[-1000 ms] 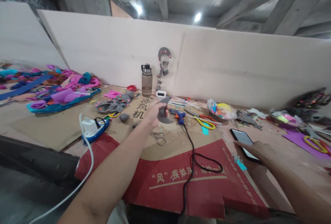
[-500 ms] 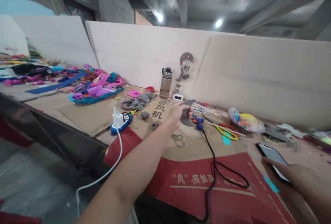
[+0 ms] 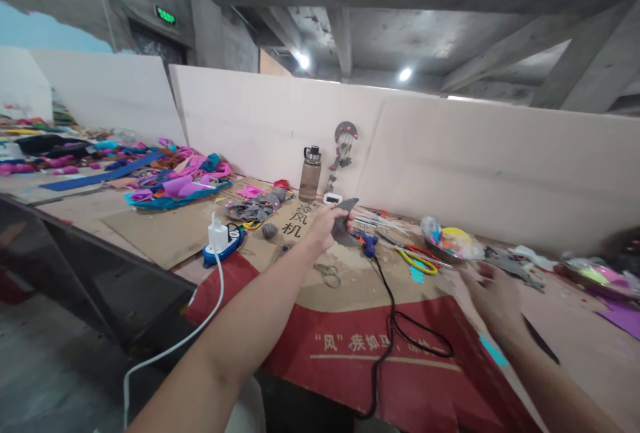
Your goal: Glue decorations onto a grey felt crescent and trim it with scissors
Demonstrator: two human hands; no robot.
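My left hand (image 3: 327, 225) is stretched far out over the cardboard-covered table (image 3: 350, 286) and is closed on a curved grey felt piece (image 3: 344, 223), held just above the surface. A blue glue gun (image 3: 369, 241) lies right beside it, its black cord (image 3: 395, 316) trailing toward me. My right hand (image 3: 487, 289) hovers low over the table at the right, smeared by motion, so its fingers do not read. A dark phone (image 3: 541, 341) lies flat just right of that wrist.
Yellow scissors (image 3: 419, 261), small scissors (image 3: 327, 275), a bowl of coloured bits (image 3: 453, 243), a water bottle (image 3: 311, 175), a power strip with white charger (image 3: 221, 245), grey felt cut-outs (image 3: 253, 205) and a pile of coloured foam (image 3: 175, 179) lie about. White boards wall the back.
My right hand has come off the phone and moved forward and up; the phone now lies dark beside my wrist. My view swung left, then partly back. The left hand keeps the felt piece.
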